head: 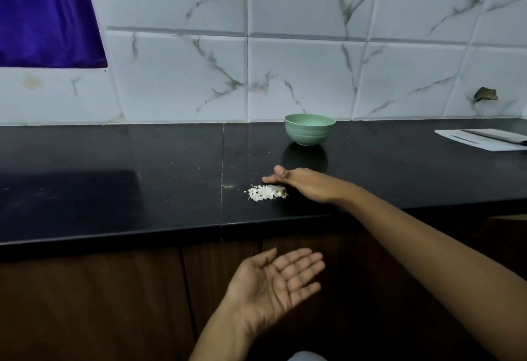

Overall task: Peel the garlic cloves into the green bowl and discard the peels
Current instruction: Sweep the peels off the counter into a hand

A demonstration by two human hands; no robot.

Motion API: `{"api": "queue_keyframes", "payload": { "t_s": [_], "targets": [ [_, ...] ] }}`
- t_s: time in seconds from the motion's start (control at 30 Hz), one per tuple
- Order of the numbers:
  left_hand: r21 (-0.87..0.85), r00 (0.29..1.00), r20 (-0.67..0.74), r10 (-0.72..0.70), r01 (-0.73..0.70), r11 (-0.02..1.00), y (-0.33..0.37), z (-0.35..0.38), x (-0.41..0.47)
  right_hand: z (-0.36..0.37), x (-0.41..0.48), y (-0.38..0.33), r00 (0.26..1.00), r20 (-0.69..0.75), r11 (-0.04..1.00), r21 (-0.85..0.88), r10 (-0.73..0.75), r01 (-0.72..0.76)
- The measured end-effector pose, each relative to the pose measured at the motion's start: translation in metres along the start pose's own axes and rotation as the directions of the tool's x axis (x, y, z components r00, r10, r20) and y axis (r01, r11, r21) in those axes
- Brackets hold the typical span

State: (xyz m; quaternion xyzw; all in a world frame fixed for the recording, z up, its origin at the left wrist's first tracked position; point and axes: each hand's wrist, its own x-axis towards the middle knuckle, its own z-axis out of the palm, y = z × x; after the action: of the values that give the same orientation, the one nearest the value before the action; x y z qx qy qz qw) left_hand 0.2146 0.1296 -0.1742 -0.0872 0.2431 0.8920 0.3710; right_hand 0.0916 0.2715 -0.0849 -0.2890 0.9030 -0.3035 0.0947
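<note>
A small heap of white garlic peels (265, 192) lies on the black counter (114, 189), near its front edge. My right hand (302, 182) rests on its side on the counter just behind and to the right of the heap, fingers straight, touching the peels. My left hand (278, 278) is held palm up below the counter's front edge, fingers relaxed and empty. The green bowl (309, 129) stands upright farther back near the wall; its inside is hidden from this angle.
A white sheet (482, 139) with a knife (496, 136) on it lies at the counter's far right. A marbled tile wall rises behind the counter. Brown cabinet doors (99, 303) are below the counter. Blue cloth (42, 13) hangs at the upper left.
</note>
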Motion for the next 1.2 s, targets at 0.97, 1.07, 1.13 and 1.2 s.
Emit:
{"api": "queue_keyframes", "payload": {
  "t_s": [0.97,1.07,1.13,1.2],
  "targets": [
    [-0.167,0.997,-0.062,0.055,-0.065,0.984,0.027,0.022,-0.002,0.032,-0.066,-0.024,0.992,-0.002,0.988,0.089,-0.129,0.129],
    [-0.143,0.995,-0.077,0.065,-0.075,0.987,0.026,0.027,-0.006,0.036,-0.073,-0.027,0.988,0.039,0.976,0.166,-0.15,0.142],
    [-0.142,0.996,-0.07,0.058,-0.068,0.987,0.027,0.024,-0.005,0.039,-0.073,-0.028,0.982,-0.002,0.962,0.2,-0.19,0.186],
    [-0.154,0.998,-0.049,0.029,-0.036,0.987,0.03,0.018,-0.004,0.036,-0.066,-0.025,0.968,-0.14,0.942,0.234,-0.21,0.239]
  ]
}}
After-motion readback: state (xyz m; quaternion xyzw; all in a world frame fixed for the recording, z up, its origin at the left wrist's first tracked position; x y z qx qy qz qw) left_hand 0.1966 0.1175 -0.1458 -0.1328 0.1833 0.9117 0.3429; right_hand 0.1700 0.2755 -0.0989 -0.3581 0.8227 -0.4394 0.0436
